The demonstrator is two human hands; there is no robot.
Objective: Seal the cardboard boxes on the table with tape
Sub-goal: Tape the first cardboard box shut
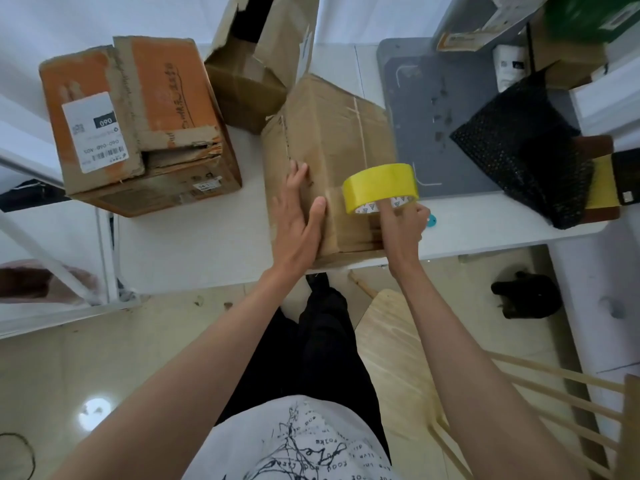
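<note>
A plain brown cardboard box [332,143] stands at the front edge of the white table [194,244], its flaps closed. My left hand [299,216] lies flat on its top with straight fingers, pressing the flaps down. My right hand [403,223] grips a yellow tape roll [379,185] through its core, holding it against the box's near right part. A battered orange box [138,119] with a white label sits at the left. An open torn brown box [256,60] stands behind.
A grey mat [422,109] covers the table's right part, with a black mesh bag [530,150] and stacked boxes [554,36] beyond it. A small teal disc [431,220] lies by my right hand. A wooden chair [450,375] stands at my right, below the table edge.
</note>
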